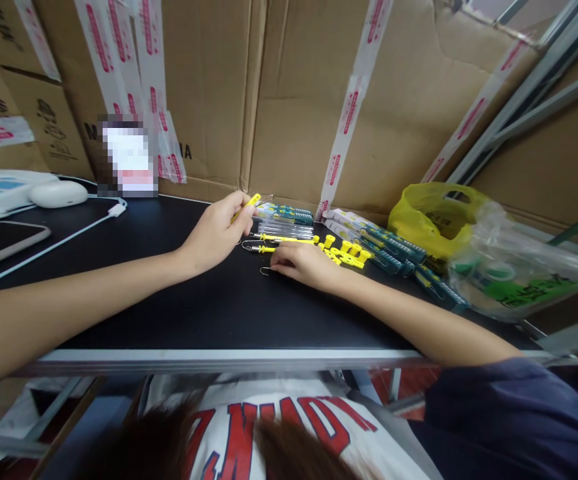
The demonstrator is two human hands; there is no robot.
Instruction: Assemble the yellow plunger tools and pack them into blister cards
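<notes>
My left hand (219, 230) is raised a little above the black tabletop, its fingers closed around a slim yellow plastic piece (253, 201) that points up and to the right. Lower and to the right, my right hand (306, 263) rests near the table, thumb and fingers pinched on a thin curved metal hook (265, 271). Just behind it lie yellow rods (291, 239) with metal hooked ends. Several loose yellow plastic parts (351, 255) are heaped beside the right hand, partly covered by it. Clear plastic tubes (286, 229) lie beyond the rods.
Dark green printed boxes (389, 243) are stacked at the right, near a yellow plastic bag (433, 213) and a clear bag (513, 273). At left are a phone (9, 243), a white cable (53, 243) and a power strip (3, 190). Cardboard (299, 133) walls the back.
</notes>
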